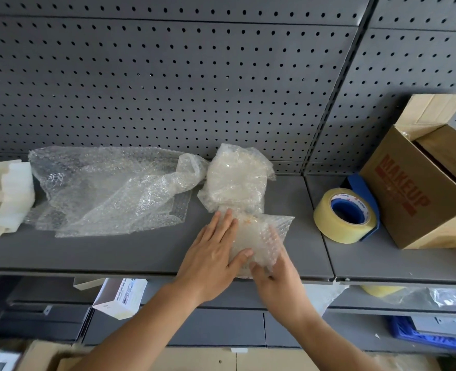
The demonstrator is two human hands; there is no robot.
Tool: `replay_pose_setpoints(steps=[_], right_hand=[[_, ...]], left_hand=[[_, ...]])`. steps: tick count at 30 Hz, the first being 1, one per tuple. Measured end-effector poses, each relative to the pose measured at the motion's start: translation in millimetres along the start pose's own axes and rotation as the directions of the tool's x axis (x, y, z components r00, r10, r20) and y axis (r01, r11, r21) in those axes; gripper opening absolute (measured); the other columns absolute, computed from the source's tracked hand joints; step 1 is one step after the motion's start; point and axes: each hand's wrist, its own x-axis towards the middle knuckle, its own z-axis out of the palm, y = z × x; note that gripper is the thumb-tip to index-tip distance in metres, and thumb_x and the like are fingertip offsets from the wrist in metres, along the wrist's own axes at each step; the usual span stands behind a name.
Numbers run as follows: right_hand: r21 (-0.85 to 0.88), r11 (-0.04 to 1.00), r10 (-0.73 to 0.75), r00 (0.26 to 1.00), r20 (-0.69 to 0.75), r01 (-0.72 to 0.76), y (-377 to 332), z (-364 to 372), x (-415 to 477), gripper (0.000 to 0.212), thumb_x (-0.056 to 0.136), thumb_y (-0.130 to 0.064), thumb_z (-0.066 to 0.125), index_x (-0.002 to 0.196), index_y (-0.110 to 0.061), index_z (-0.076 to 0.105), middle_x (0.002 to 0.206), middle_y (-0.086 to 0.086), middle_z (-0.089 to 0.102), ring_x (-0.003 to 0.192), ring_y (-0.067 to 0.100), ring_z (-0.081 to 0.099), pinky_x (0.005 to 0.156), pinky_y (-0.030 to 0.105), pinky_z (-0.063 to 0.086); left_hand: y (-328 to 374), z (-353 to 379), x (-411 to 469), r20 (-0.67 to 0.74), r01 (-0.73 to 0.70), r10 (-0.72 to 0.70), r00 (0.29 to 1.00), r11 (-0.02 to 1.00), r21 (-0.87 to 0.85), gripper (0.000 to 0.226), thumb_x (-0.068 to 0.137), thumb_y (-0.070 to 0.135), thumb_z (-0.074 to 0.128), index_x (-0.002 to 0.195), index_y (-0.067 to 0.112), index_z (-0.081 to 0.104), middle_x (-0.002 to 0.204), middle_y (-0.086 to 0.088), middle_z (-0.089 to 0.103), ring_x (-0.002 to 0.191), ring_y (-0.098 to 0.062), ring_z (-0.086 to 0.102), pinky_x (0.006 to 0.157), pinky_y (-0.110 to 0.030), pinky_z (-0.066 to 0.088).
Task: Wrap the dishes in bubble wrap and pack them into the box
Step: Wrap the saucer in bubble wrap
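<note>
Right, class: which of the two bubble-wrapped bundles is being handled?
The nearer bundle: left hand lies flat on it, right hand grips its wrap. The other bundle lies behind, by the pegboard.

Wrapped bundles: two rounded bundles in clear bubble wrap, the far bundle [236,178] at twelve o'clock of the near bundle [259,236].
Loose wrap: one crumpled heap of clear bubble wrap [109,188], at nine o'clock of the far bundle.
Tape: one tan translucent packing-tape roll [326,218] on a blue dispenser, at three o'clock of the near bundle.
Cardboard boxes: one open brown box [409,199] printed MAKEUP, at three o'clock of the roll.
Foam: one stack of white foam sheets [7,196]; sheet count unclear.
Hands: two, left hand [210,258] and right hand [277,282].
</note>
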Motion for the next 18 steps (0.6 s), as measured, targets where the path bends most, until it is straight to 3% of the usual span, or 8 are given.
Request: replay_pose_setpoints(steps=[1, 3, 6, 9, 13, 15, 18], right_hand=[[0.156, 0.986, 0.071, 0.994, -0.078, -0.058, -1.1, -0.6, -0.1, 0.062, 0.098, -0.006, 0.056, 0.132, -0.056, 0.04, 0.136, -0.017, 0.059, 0.127, 0.005, 0.056, 0.101, 0.027, 0.05], [0.371, 0.92, 0.203, 0.962, -0.184, -0.123, -4.8, -2.7, 1.6, 0.049, 0.098, -0.007, 0.059, 0.128, -0.044, 0.044, 0.123, -0.016, 0.066, 0.117, 0.008, 0.063, 0.098, 0.032, 0.052], [0.538, 0.813, 0.35, 0.925, -0.149, -0.222, -3.6, -4.3, 5.4, 0.057, 0.097, -0.022, 0.066, 0.141, -0.047, 0.04, 0.14, -0.022, 0.055, 0.126, -0.001, 0.055, 0.104, 0.028, 0.045], [0.669, 0.686, 0.472, 0.875, -0.11, -0.287, -1.2, -2.5, 12.6, 0.07, 0.084, -0.038, 0.076, 0.14, -0.06, 0.04, 0.151, -0.016, 0.047, 0.137, 0.009, 0.047, 0.119, 0.041, 0.033], [0.723, 0.643, 0.477, 0.87, -0.121, -0.252, 5.6, 0.7, 19.6, 0.064, 0.088, -0.017, 0.065, 0.143, -0.045, 0.049, 0.141, -0.003, 0.061, 0.129, 0.019, 0.058, 0.117, 0.051, 0.036], [0.719, 0.658, 0.432, 0.895, -0.115, -0.225, 2.4, 0.1, 19.6, 0.054, 0.097, -0.001, 0.048, 0.142, -0.031, 0.055, 0.131, 0.004, 0.068, 0.124, 0.024, 0.063, 0.113, 0.05, 0.041], [0.706, 0.675, 0.394, 0.913, -0.101, -0.213, -5.9, -2.3, 19.1, 0.063, 0.097, 0.015, 0.03, 0.138, -0.024, 0.059, 0.124, 0.008, 0.072, 0.118, 0.027, 0.067, 0.108, 0.048, 0.046]], left_hand=[[2.1, -0.7, 0.6, 0.005, 0.016, -0.016, 1.0, 1.0, 0.014, 0.09, 0.092, 0.076, 0.006, 0.162, 0.022, -0.007, 0.164, 0.011, -0.03, 0.148, -0.005, -0.035, 0.126, -0.03, -0.008], [8.4, -0.1, 3.3, 0.013, 0.052, -0.053, 0.999, 0.997, 0.053, 0.093, 0.092, 0.078, 0.012, 0.162, 0.019, -0.008, 0.164, 0.008, -0.032, 0.149, -0.01, -0.035, 0.127, -0.034, -0.007], [17.0, 2.6, 5.9, -0.01, 0.102, -0.101, 0.995, 0.994, 0.045, 0.093, 0.095, 0.075, 0.025, 0.162, 0.017, -0.004, 0.165, 0.006, -0.031, 0.15, -0.013, -0.032, 0.127, -0.037, -0.007], [19.0, 5.6, 6.4, -0.039, 0.124, -0.123, 0.992, 0.992, 0.022, 0.094, 0.096, 0.072, 0.034, 0.163, 0.019, -0.004, 0.166, 0.006, -0.028, 0.151, -0.014, -0.031, 0.128, -0.039, -0.004], [21.2, 5.9, 4.8, -0.056, 0.066, -0.068, 0.996, 0.997, -0.034, 0.082, 0.1, 0.06, 0.042, 0.155, 0.05, -0.019, 0.168, 0.001, -0.025, 0.153, -0.022, -0.027, 0.127, -0.049, 0.005], [21.9, 3.9, 3.8, -0.01, 0.009, -0.008, 1.0, 1.0, 0.02, 0.07, 0.104, 0.051, 0.037, 0.149, 0.064, -0.014, 0.166, -0.003, -0.03, 0.151, -0.032, -0.03, 0.125, -0.054, 0.003], [20.8, 0.6, 4.2, 0.043, -0.033, 0.029, 0.999, 0.996, 0.083, 0.058, 0.105, 0.044, 0.031, 0.149, 0.067, 0.002, 0.163, -0.002, -0.037, 0.148, -0.038, -0.036, 0.123, -0.056, 0.002]])
